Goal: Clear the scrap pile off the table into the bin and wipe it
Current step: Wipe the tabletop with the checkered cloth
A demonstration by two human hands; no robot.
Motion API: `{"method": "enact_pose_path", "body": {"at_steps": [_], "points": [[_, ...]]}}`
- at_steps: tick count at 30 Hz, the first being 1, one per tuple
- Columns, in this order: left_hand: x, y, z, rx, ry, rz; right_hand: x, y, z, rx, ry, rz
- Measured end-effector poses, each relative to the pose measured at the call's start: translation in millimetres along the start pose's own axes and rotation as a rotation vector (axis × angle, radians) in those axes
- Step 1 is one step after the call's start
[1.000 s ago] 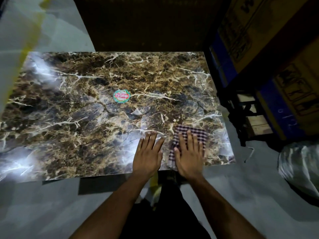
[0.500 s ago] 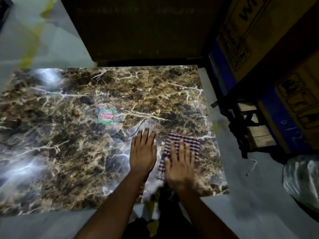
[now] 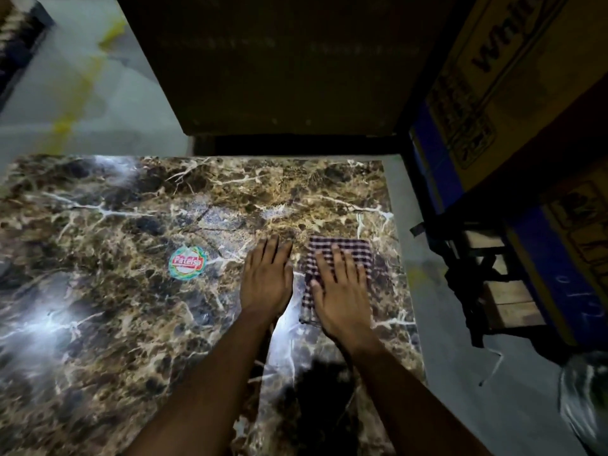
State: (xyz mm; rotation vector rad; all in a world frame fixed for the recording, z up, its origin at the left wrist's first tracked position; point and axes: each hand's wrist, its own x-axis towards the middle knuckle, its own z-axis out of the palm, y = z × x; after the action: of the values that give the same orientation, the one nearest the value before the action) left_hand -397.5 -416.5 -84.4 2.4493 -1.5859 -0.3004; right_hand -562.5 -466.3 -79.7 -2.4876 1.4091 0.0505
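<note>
A glossy brown marble-patterned table [image 3: 115,324] fills most of the view. My right hand [image 3: 342,291] lies flat, fingers spread, pressing a checked cloth [image 3: 358,250] onto the table near its right edge. My left hand [image 3: 266,281] rests flat on the bare table just left of the cloth, holding nothing. A round green and red sticker [image 3: 187,262] is stuck to the table left of my left hand. No scrap pile shows on the table.
Large yellow and blue cardboard boxes [image 3: 513,93] stand to the right. A dark frame with wooden slats [image 3: 500,291] sits beside them. A shiny plastic bag [image 3: 582,399] is at the lower right. A dark panel [image 3: 279,60] rises behind the table.
Both hands have slid away from the near edge toward the middle-right of the table, the right hand pushing the cloth with it. The view has moved forward over the table.
</note>
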Motion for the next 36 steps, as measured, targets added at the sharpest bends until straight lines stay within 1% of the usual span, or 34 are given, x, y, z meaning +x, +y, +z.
{"method": "enact_pose_path", "body": {"at_steps": [2,3,4,6,8,10,11,13,16,18,20,23,25,27,31,36], "points": [[15.9,-2.9,-0.8,-0.017,0.012,0.004,44.1,-2.7,-4.2,0.002,-0.016,-0.113],[22.5,-5.2,-1.3,-0.027,0.022,-0.005,66.6,-0.4,-8.0,-0.006,-0.012,-0.123],[29.3,-8.0,-1.2,-0.034,0.030,-0.016,87.7,4.6,-11.9,-0.016,-0.006,-0.099],[39.8,-12.7,-1.8,-0.044,0.046,-0.036,112.1,20.5,-18.3,-0.024,0.012,0.009],[49.0,-15.6,-1.3,-0.038,0.062,-0.047,110.6,28.0,-18.8,-0.009,0.033,0.115],[57.0,-14.9,-0.1,-0.024,0.071,-0.048,97.0,20.7,-14.3,-0.026,0.062,0.156],[60.8,-13.7,0.2,-0.020,0.074,-0.048,94.7,12.2,-12.6,-0.033,0.066,0.143],[71.4,-12.3,1.1,-0.020,0.081,-0.049,113.8,-4.1,-12.0,-0.020,0.026,0.047],[83.0,-9.7,1.3,-0.004,0.107,-0.031,170.4,-14.1,-18.9,-0.035,-0.001,-0.137],[90.8,-9.8,1.3,-0.019,0.108,-0.016,203.7,-6.9,-25.0,-0.046,-0.010,-0.176],[100.5,-10.0,0.9,-0.030,0.099,0.000,226.1,9.3,-31.2,-0.067,0.007,-0.139],[118.9,-4.7,-1.8,-0.041,0.071,0.041,243.5,41.9,-43.2,-0.072,0.019,0.008],[128.2,3.5,0.1,-0.040,0.058,0.070,240.9,61.4,-47.0,-0.065,0.017,0.084],[130.7,13.6,4.6,-0.042,0.048,0.076,227.5,73.5,-45.1,-0.062,0.029,0.120],[117.3,33.3,11.3,-0.028,0.038,0.097,185.7,82.6,-37.4,-0.038,0.068,0.126],[73.9,44.9,18.3,-0.002,-0.023,0.135,114.3,86.8,-28.9,-0.011,0.079,0.146]]}}
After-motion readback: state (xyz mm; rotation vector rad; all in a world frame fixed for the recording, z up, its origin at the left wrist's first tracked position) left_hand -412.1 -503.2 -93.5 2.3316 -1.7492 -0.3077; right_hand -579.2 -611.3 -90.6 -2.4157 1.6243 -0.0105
